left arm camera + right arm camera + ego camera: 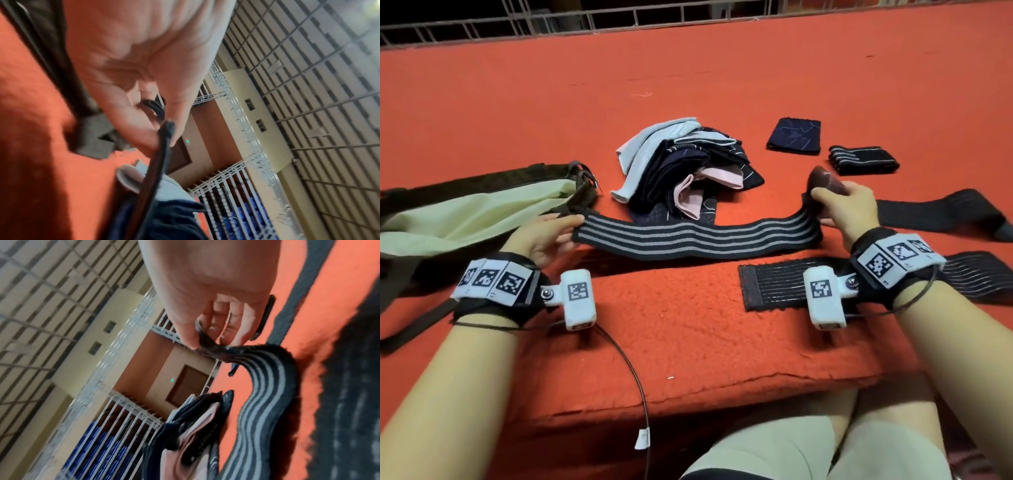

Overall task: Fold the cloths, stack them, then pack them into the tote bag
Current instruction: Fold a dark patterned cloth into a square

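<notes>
Left-wrist view blurred, striped band (156, 162) edge-on

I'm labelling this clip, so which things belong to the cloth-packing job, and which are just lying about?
Part of the job:
- striped band, held at its ends by the left hand and right hand
- pile of cloths
- folded dark cloth
- folded striped band
- tote bag

Lying about:
- cable
- railing

I noted the black grey-striped cloth (695, 236) stretched lengthwise above the blanket, the unfolded pile (681, 171) behind it, and the pale-green tote bag (465, 212) slumped left.
</notes>
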Demonstrator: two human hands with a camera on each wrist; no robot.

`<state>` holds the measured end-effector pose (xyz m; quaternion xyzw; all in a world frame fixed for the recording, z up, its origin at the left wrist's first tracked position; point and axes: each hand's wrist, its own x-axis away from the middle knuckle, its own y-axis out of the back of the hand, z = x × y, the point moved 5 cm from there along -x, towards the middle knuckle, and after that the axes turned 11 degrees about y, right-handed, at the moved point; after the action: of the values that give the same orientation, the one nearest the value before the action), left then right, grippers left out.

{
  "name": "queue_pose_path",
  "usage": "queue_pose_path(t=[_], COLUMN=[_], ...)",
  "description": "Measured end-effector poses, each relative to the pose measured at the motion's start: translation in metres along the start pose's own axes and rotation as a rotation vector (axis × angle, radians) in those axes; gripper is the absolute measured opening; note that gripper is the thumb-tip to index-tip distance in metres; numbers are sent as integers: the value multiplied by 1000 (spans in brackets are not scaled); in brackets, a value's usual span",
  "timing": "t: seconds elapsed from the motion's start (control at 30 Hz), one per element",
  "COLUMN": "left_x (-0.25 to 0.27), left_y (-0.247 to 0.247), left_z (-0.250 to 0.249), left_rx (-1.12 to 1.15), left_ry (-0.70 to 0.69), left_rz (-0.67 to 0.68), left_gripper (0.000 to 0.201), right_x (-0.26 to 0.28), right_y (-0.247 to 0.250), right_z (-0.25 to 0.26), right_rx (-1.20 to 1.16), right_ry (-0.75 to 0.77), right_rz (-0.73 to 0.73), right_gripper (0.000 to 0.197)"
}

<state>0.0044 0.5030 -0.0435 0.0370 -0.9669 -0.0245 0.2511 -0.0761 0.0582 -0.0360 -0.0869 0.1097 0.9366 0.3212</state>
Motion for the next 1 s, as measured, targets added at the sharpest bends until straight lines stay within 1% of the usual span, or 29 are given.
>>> queue_pose_path(t=[0.07, 0.13, 0.17, 0.27, 0.33, 0.4, 0.47, 0.5, 0.53, 0.63, 0.67, 0.73, 0.77, 0.8, 0.83, 0.9, 0.93, 1.0], left_x=[10, 24, 30, 49, 50, 44, 37, 35, 34, 37, 37, 35, 34, 32, 29, 25, 24, 22], left_y=[-20, -53, -72, -135, -171, -194, -209, -213, -214, -202, -196, -186, -182, -178, -175, -169, -167, -163], left_z=[-15, -28, -32, -34, -28, -16, -4, 1, 2, -7, -10, -9, -6, -2, 0, 2, 2, 2], left_rx=[-18, -70, -128, -358, -487, -574, -656, -751, -872, -1156, -1247, -1473, -1561, -1615, -1637, -1646, -1645, -1620], left_ry=[-47, -109, -140, -221, -262, -249, -213, -219, -263, -487, -529, -516, -484, -447, -420, -404, -407, -410], left_rz=[70, 168, 195, 205, 184, 178, 245, 280, 287, 193, 148, 101, 111, 131, 148, 149, 137, 123], left_gripper=[12, 14, 15, 18, 24, 30, 40, 47, 51, 56, 64, 88, 99, 108, 112, 111, 108, 104], right_x=[2, 2, 2, 3, 3, 4, 4, 3, 3, 3, 3, 5, 7, 9, 12, 20, 25, 38], right_y=[-13, -19, -21, -19, -18, -16, -14, -13, -12, -14, -18, -30, -38, -48, -58, -77, -85, -98], right_z=[12, 18, 20, 18, 16, 14, 13, 13, 13, 16, 18, 21, 22, 23, 24, 24, 22, 16], right_rx=[59, 114, 132, 169, 165, 140, 125, 119, 111, 96, 104, 134, 157, 193, 248, 404, 484, 624], right_ry=[65, 93, 91, 74, 60, 54, 54, 52, 50, 62, 75, 95, 103, 109, 115, 142, 152, 156], right_rz=[58, 62, 58, 42, 41, 49, 61, 71, 84, 147, 168, 210, 238, 276, 326, 459, 549, 775], right_gripper=[12, 15, 15, 14, 16, 17, 17, 17, 17, 17, 17, 19, 21, 21, 21, 20, 20, 17])
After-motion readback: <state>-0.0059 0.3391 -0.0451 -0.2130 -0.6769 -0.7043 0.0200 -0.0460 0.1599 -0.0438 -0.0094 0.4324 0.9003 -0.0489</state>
